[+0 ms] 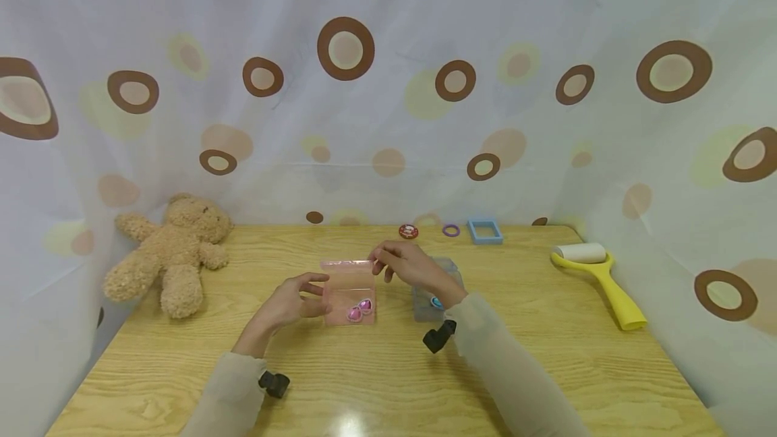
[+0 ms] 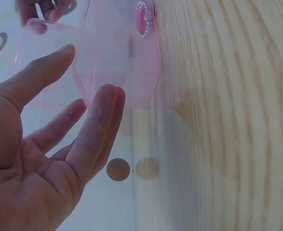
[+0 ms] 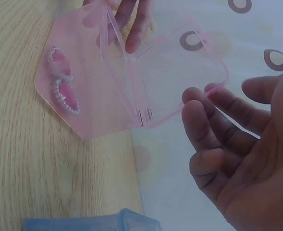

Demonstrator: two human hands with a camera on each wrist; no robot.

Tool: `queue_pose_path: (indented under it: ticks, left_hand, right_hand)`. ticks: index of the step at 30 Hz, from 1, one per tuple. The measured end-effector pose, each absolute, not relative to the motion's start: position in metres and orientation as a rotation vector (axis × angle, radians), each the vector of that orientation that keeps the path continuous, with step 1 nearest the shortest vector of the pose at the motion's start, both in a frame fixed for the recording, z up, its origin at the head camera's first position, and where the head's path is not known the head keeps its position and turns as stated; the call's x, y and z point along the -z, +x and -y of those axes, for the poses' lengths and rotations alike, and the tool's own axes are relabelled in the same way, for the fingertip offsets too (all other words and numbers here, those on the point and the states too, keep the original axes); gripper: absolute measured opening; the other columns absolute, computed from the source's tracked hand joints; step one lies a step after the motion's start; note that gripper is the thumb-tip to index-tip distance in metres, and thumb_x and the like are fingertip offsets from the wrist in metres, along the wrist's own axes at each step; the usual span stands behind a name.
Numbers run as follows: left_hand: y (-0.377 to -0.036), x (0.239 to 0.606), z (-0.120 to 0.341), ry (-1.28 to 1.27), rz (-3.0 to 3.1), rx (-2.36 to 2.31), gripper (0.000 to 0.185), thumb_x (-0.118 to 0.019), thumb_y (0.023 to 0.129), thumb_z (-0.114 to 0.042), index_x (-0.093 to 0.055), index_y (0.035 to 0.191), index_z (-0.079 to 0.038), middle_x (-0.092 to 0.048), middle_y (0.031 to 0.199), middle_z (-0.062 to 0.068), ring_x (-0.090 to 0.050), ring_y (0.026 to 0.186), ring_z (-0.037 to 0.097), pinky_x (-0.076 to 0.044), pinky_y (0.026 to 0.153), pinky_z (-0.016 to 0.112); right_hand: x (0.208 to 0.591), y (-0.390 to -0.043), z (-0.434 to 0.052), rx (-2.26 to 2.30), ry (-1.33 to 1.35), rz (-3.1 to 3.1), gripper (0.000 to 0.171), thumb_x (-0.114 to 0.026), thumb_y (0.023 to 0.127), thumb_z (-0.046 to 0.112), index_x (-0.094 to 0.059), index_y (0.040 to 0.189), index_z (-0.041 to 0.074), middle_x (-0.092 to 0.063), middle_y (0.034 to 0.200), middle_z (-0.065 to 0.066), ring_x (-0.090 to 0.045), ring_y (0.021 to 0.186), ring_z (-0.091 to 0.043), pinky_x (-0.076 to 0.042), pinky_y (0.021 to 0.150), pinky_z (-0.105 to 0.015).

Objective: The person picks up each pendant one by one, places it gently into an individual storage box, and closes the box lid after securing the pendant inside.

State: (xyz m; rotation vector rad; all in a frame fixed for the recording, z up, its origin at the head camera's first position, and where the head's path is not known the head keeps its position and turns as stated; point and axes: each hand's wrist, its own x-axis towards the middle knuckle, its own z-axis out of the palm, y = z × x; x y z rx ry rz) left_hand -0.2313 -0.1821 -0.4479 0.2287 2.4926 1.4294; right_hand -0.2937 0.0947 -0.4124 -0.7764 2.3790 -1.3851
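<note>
A clear pink plastic box (image 1: 337, 303) sits on the wooden table with its lid (image 3: 177, 62) raised at the back. Inside it lie two pink gem pieces (image 1: 355, 314) edged with small pearly beads. My left hand (image 1: 297, 301) is at the box's left side, its fingers loosely extended and thumb apart from them. Over at the lid's upper right corner, my right hand (image 1: 407, 265) has its fingertips at the rim, fingers lightly bent, with the thumb standing away. Partly hidden under my right wrist is an open grey-blue clear box (image 1: 423, 313) holding a blue gem piece (image 1: 436, 303).
A teddy bear (image 1: 176, 251) leans at the back left. Along the back edge lie a red round badge (image 1: 409, 231), a purple ring (image 1: 451, 230) and a blue square frame (image 1: 485, 240). To the right is a yellow-handled lint roller (image 1: 616, 292). A patterned curtain (image 1: 388, 113) surrounds the table.
</note>
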Motion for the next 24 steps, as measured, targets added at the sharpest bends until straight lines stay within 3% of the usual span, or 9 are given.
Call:
queue_pose_path:
  ticks: [2, 8, 14, 19, 24]
  left_hand:
    - [-0.231, 0.447, 0.183, 0.249, -2.488, -1.435, 0.064, -0.076, 0.089, -0.014, -0.049, 0.145, -0.004, -0.059, 0.131, 0.026, -0.065, 0.108, 0.03, -0.056, 0.086, 0.043]
    - [-0.229, 0.445, 0.183, 0.273, -2.475, -1.465, 0.064, -0.076, 0.089, -0.012, -0.046, 0.145, -0.002, -0.058, 0.131, 0.028, -0.067, 0.106, 0.029, -0.056, 0.087, 0.045]
    - [-0.229, 0.446, 0.184, 0.228, -2.451, -1.502, 0.072, -0.076, 0.088, -0.012, -0.037, 0.148, -0.002, -0.055, 0.134, 0.029, -0.066, 0.11, 0.033, -0.056, 0.091, 0.047]
    - [-0.23, 0.448, 0.186, 0.273, -2.416, -1.518, 0.081, -0.076, 0.09, -0.014, -0.029, 0.155, -0.005, -0.049, 0.139, 0.031, -0.062, 0.118, 0.043, -0.055, 0.094, 0.052]
    - [-0.231, 0.447, 0.188, 0.285, -2.409, -1.505, 0.08, -0.076, 0.089, -0.018, -0.032, 0.155, -0.005, -0.05, 0.14, 0.029, -0.063, 0.118, 0.04, -0.055, 0.093, 0.051]
  right_hand:
    - [0.412, -0.291, -0.096, 1.336, -0.798, -2.381, 0.035, -0.043, 0.109, 0.031, -0.068, 0.117, 0.007, -0.072, 0.099, -0.012, -0.067, 0.087, -0.039, -0.056, 0.08, -0.041]
    - [0.411, -0.286, -0.097, 1.232, -0.845, -2.382, 0.029, -0.051, 0.105, 0.033, -0.068, 0.113, 0.01, -0.072, 0.098, -0.011, -0.066, 0.087, -0.042, -0.055, 0.08, -0.051]
    - [0.413, -0.285, -0.097, 1.149, -0.887, -2.392, 0.019, -0.058, 0.102, 0.03, -0.068, 0.109, 0.016, -0.071, 0.1, -0.018, -0.067, 0.085, -0.042, -0.057, 0.072, -0.043]
    - [0.421, -0.285, -0.095, 1.024, -0.907, -2.481, 0.018, -0.064, 0.098, 0.033, -0.069, 0.11, 0.022, -0.071, 0.096, -0.002, -0.068, 0.084, -0.025, -0.055, 0.071, -0.03]
    - [0.428, -0.285, -0.092, 0.939, -0.929, -2.546, 0.017, -0.067, 0.096, 0.033, -0.07, 0.109, 0.023, -0.07, 0.096, 0.007, -0.065, 0.088, -0.009, -0.055, 0.075, -0.029]
